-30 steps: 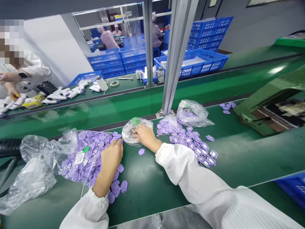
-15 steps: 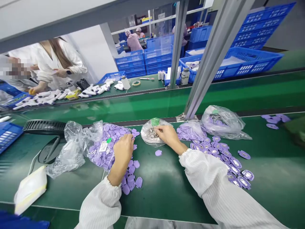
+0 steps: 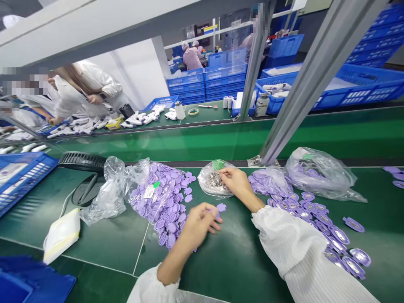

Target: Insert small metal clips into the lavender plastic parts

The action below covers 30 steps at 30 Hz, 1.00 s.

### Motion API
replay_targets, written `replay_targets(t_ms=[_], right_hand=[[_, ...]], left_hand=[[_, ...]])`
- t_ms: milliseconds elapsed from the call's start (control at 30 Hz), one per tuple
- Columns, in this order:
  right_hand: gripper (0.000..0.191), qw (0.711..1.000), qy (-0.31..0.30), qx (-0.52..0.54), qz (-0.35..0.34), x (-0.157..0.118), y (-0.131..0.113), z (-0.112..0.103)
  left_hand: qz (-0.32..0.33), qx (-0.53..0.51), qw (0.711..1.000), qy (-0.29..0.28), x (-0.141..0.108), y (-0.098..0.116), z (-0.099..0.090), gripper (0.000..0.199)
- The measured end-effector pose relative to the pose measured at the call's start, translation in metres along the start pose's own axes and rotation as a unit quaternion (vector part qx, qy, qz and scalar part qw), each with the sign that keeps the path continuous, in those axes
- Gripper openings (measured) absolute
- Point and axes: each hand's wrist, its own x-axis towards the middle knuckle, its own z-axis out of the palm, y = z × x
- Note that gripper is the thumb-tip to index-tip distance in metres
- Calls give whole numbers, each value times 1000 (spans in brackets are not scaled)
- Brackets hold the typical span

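My left hand (image 3: 202, 221) is over the green table in the middle, its thumb and index finger closed on a purple piece (image 3: 213, 211). Just beyond its fingertips lies another purple piece (image 3: 221, 207). The fingers of my right hand (image 3: 233, 181) reach into a clear bag of small metal parts (image 3: 216, 181) with a green sticker; what they hold, if anything, is too small to tell. Left of my hands, many loose purple pieces (image 3: 167, 189) spill from an open plastic bag. Purple pieces with shiny metal inserts (image 3: 323, 219) lie beside my right forearm.
A clear bag (image 3: 318, 172) and a smaller bag of purple pieces (image 3: 269, 181) lie at the back right. A black fan (image 3: 82, 162), a white pad (image 3: 62, 235) and blue crates (image 3: 25, 176) are at left. A metal post (image 3: 293, 84) rises behind the table. People work beyond.
My left hand has moved from the purple pile toward the middle, with a purple piece in its fingers. My right hand stays at the bag of metal parts. The view has shifted left.
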Motion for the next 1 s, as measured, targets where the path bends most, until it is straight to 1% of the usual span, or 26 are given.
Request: replay_targets(t_ms=[67,133,200,267,333,433,533,600,633,667,733,800,833,900,1000], right_hand=[[30,999,-19,-25,-19,-1,1,0],[33,997,-41,-56,-44,-2,0,-1],[33,995,-50,-77,-40,-3,-1,-2],[30,996,-40,-76,-18,-3,0,-3],[29,998,-20,-59,-13,-3,0,-4],[27,999,13,-11,-31,-7,-4,-9],[31,993,36,107,-35,-28,-15,-23],[36,978,34,206,-3,-51,-20,-33],[39,968,20,247,29,-65,-20,-37],[42,957,-7,281,68,-79,-17,-39],[49,928,-80,332,148,-103,-7,-40],[53,900,-127,367,200,-120,6,-34],[54,891,-133,378,213,-124,12,-31],[51,884,-127,393,218,-126,19,-24],[46,880,-122,414,197,-122,19,-17]], left_hand=[[-5,-23,1000,-19,3,-14,19,33],[-3,-31,999,-21,6,-23,29,33],[-4,-38,999,-20,8,-26,31,35],[-5,-44,999,-18,9,-25,29,36],[-8,-47,999,-16,8,-23,27,36],[-13,-47,999,-12,6,-21,26,34],[-18,-49,999,-13,6,-20,27,34],[-22,-52,998,-15,5,-20,26,33],[-23,-54,998,-15,5,-20,26,33],[-24,-57,998,-15,5,-21,26,34],[-23,-58,998,-15,5,-21,25,34],[-20,-58,998,-12,5,-21,25,36],[-20,-59,998,-10,5,-21,25,37],[-20,-63,998,-4,6,-20,24,39],[-24,-69,997,7,7,-18,23,41]])
